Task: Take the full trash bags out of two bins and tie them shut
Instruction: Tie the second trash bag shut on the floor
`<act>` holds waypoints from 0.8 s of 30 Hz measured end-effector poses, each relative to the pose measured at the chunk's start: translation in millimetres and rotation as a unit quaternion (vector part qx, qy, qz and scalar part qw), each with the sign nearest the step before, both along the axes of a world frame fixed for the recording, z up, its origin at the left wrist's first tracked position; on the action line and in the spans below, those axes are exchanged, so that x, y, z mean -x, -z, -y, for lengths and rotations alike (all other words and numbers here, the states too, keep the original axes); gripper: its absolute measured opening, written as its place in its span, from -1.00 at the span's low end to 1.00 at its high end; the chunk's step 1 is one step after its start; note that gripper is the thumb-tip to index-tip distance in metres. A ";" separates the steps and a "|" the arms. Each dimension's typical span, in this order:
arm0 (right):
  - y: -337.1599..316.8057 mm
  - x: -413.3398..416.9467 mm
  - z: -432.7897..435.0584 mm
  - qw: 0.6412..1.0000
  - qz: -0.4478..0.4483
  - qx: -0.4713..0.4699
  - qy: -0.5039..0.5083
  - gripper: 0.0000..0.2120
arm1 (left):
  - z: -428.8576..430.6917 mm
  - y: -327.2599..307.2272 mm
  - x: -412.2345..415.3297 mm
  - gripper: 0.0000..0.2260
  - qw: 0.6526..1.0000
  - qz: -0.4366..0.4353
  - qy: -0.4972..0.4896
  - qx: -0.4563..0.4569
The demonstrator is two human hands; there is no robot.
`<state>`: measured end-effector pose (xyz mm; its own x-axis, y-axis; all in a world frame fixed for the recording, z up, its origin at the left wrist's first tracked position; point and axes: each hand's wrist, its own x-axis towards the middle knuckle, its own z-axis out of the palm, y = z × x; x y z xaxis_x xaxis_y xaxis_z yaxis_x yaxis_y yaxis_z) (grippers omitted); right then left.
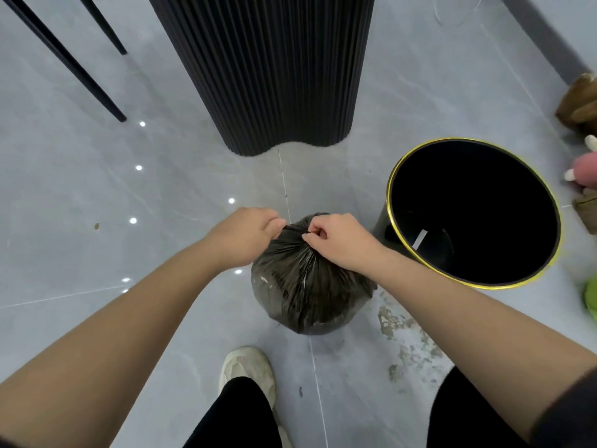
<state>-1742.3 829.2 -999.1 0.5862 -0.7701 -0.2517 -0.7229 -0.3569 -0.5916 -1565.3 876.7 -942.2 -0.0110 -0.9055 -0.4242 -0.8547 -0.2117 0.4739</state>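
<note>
Bag one was out: the trash bag point(310, 286) sat on the floor point(161, 189) just beside the bin point(392, 176), which looked empty apart from a pale scrap at the bottom. The neck was gathered, but no finished knot showed, so I judged the tie mid-way. No second bin was in view, so that one was presumably left to do. Left hand point(248, 234) and right hand point(339, 240) each had fingers point(274, 223) curled tight, pinching bunched plastic at the bag's top.
</note>
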 end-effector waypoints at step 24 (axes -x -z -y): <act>19.3 -28.4 16.3 0.952 -0.042 -0.268 0.139 -0.84 | -58.8 128.7 28.2 -0.67 0.967 0.080 0.044 0.236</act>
<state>-1713.8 812.9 -1018.4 0.3387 -0.6395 -0.6902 -0.7988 0.1922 -0.5701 -1593.5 935.6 -1070.9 -0.0661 -0.9972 0.0343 -0.9298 0.0741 0.3605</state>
